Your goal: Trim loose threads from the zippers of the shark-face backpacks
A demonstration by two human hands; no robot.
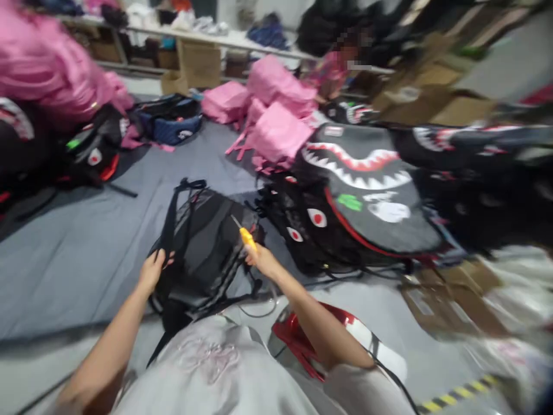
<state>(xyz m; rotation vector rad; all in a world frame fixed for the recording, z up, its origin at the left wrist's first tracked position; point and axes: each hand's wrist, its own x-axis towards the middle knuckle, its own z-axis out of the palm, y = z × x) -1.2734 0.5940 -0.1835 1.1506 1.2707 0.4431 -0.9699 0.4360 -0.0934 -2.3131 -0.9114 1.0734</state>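
A black backpack (203,236) lies on the grey-covered surface in front of me, its straps spread over it. My left hand (154,270) is closed on the backpack's left side, at a dark strap. My right hand (260,259) grips a yellow-handled tool (247,237) with a thin pointed metal tip, held above the backpack's right edge. A thin cord (263,314) loops below my right hand; whether it joins the tool I cannot tell. Blur hides the finer details of the tool and the fingers.
Grey and black shark-face backpacks (363,173) are piled at the right. Pink bags (276,127) lie beyond, more pink ones (47,63) at the left. A red and white object (345,328) is below my right arm. Another person (334,69) is at the back, near cardboard boxes (432,104).
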